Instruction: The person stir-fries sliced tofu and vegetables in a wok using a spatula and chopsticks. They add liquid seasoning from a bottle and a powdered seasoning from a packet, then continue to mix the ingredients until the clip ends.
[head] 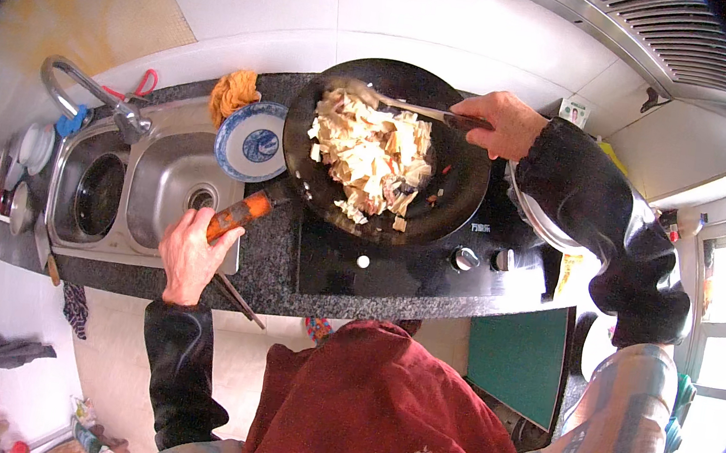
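Observation:
A large black wok (457,191) sits on the black glass cooktop (330,270), holding a heap of pale, sliced food (376,152) with small red bits. My right hand (503,125) is closed around the dark handle of a metal spatula (413,107), whose blurred head lies at the upper left of the food. My left hand (195,249) grips the wok's orange, worn handle (239,216) in front of the sink's edge. A blue-and-white bowl (231,144) stands at the wok's left side, with an orange cloth (232,96) behind it.
To the left is a double steel sink (157,172) with a faucet (133,120) and a dark round pan (99,192) in its far basin. Chopsticks (243,300) jut over the counter's front edge. A knife (44,246) lies beyond the sink. The range hood (609,32) hangs at upper right.

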`<state>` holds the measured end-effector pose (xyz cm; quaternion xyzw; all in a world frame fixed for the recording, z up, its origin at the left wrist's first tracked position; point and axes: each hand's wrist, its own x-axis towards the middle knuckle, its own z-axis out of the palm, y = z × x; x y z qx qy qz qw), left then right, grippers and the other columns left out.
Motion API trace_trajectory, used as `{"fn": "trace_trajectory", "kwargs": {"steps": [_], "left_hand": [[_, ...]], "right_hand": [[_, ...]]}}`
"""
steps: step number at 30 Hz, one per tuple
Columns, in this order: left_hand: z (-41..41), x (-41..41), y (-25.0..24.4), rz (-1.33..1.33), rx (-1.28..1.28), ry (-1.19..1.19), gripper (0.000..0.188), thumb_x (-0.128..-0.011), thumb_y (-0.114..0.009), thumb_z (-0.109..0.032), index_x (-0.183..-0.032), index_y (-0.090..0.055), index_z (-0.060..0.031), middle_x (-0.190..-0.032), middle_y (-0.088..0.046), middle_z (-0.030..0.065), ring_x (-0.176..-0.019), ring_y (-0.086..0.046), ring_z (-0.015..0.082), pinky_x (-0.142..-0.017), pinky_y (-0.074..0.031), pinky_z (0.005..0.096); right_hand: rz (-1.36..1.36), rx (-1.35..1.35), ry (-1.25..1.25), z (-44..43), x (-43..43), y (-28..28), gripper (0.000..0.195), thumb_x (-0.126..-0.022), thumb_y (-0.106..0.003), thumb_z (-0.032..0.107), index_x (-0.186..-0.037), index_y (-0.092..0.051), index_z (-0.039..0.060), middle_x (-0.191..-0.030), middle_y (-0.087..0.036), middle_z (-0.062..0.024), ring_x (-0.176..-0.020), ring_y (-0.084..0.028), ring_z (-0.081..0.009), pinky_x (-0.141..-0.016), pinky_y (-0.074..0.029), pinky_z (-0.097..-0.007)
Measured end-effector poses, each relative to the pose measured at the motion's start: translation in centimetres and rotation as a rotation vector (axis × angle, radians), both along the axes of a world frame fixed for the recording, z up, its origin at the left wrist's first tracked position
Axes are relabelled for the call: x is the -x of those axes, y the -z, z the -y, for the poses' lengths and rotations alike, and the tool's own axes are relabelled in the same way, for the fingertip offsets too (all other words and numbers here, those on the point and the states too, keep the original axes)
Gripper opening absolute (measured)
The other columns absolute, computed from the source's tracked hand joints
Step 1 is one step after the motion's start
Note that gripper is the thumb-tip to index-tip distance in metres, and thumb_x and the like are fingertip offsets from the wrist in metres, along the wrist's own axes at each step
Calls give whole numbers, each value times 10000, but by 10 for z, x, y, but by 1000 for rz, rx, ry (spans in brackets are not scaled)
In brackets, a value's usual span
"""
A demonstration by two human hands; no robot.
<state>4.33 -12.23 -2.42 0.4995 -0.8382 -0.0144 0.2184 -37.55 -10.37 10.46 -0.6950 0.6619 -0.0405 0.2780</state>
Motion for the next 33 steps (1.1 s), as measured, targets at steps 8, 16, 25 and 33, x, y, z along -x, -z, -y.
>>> {"fn": "trace_trajectory", "kwargs": {"steps": [8, 16, 25, 33], "left_hand": [[-5, -6, 2, 51, 23, -16, 416, -663, -738, -384, -864, -585, -53, -718, -569, 93, -641, -579, 296, -575, -470, 388], [-3, -5, -1, 51, 20, 4, 379, -658, -741, -366, -830, -583, -67, -716, -571, 87, -650, -580, 297, -565, -461, 391], [-5, 0, -1, 38, -5, -17, 367, -654, -744, -355, -805, -573, -68, -702, -561, 94, -635, -571, 305, -558, -455, 397], [-2, 5, 1, 25, -16, -16, 360, -649, -749, -347, -797, -575, -69, -706, -564, 90, -647, -573, 309, -566, -453, 408]], "right_hand": [[-323, 120, -396, -74, -21, -98, 359, -694, -579, 69, -1053, -580, 46, -880, -579, -173, -819, -578, -346, -734, -461, -424], [-407, 55, -399, -88, -52, -76, 314, -696, -568, 39, -1009, -579, 12, -794, -594, -165, -750, -591, -333, -700, -468, -413], [-376, 102, -366, -85, -18, -94, 313, -692, -565, 99, -1001, -608, 68, -864, -613, -160, -821, -591, -337, -740, -470, -441], [-453, 249, -297, -114, -15, -53, 307, -701, -577, 41, -1007, -603, 55, -782, -567, -127, -716, -590, -306, -675, -463, -404]]}}
